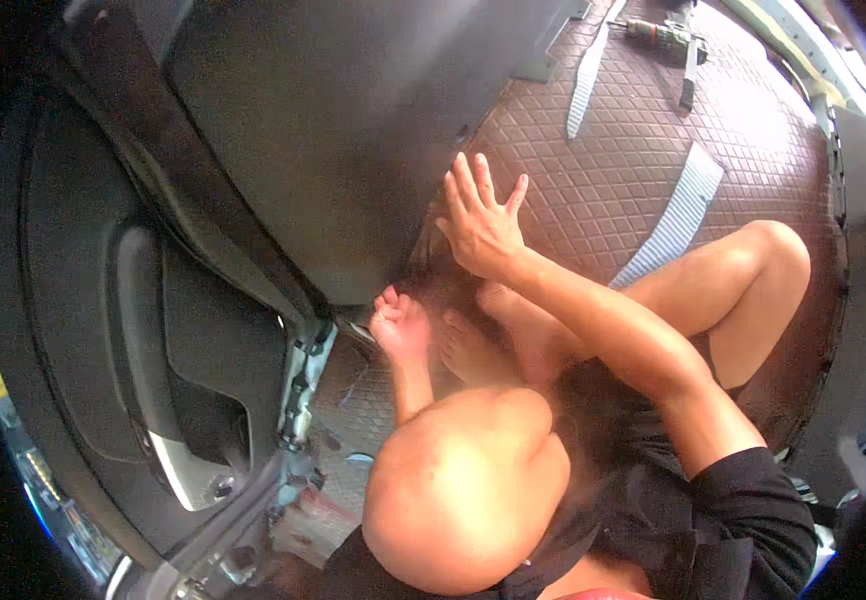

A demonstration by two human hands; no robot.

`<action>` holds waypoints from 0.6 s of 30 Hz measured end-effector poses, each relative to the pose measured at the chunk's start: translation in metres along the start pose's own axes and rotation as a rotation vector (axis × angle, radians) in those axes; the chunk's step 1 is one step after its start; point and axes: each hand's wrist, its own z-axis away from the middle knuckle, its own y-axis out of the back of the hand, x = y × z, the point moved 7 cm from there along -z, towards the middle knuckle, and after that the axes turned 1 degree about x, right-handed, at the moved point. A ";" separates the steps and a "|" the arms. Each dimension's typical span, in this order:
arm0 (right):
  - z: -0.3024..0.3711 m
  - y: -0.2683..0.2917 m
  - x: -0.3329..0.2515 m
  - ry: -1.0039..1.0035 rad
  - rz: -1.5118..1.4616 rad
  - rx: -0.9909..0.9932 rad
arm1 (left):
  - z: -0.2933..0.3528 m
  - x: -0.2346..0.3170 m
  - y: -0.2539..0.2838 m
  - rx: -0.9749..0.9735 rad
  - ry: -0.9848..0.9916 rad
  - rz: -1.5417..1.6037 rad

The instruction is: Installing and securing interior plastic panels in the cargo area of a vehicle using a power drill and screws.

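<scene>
My right hand (pixel 483 222) is open, its fingers spread along the lower right edge of a large dark grey panel (pixel 323 140). Some of the fingers overlap that edge; whether they press on it I cannot tell. My left hand (pixel 403 328) is closer to me, by the panel's lower corner, with its fingers curled in. Anything inside those fingers is hidden, and the hand is slightly blurred. Beneath my hands are my bare feet (pixel 473 345) on a brown quilted floor mat (pixel 593 200).
A light ribbed strip (pixel 675 215) lies beyond my right knee (pixel 778 255). Another strip (pixel 587 85) and a power drill (pixel 665 40) rest farther back on the mat. On the left stands an open vehicle door (pixel 73 290); my left knee (pixel 463 490) rises in front.
</scene>
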 end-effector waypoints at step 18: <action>0.000 0.063 0.076 -0.039 -0.028 -0.432 | -0.004 0.001 -0.001 -0.142 0.022 0.092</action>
